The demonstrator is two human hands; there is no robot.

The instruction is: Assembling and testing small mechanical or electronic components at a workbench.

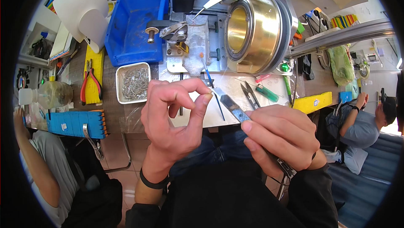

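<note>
My left hand point(174, 116) is raised over the table's front edge, thumb and forefinger pinched on a tiny piece too small to make out. My right hand point(282, 137) grips a slim flat metal utility knife point(234, 108), its handle end showing below the palm. The narrow tip of the knife points up and left, close to the left fingertips; whether they touch I cannot tell. Just beyond the hands, a thin blue brush point(213, 89) lies on the white work surface. Dark tweezers point(251, 96) and a green lighter-like object point(267, 94) lie right of it.
Behind stands a machine with a large brass wheel point(256, 30) and a metal clamp point(174, 30). To the left are a white tray point(120, 86) of small wire parts, a blue bin point(113, 45), and red-handled pliers point(90, 83). Other people sit at both sides.
</note>
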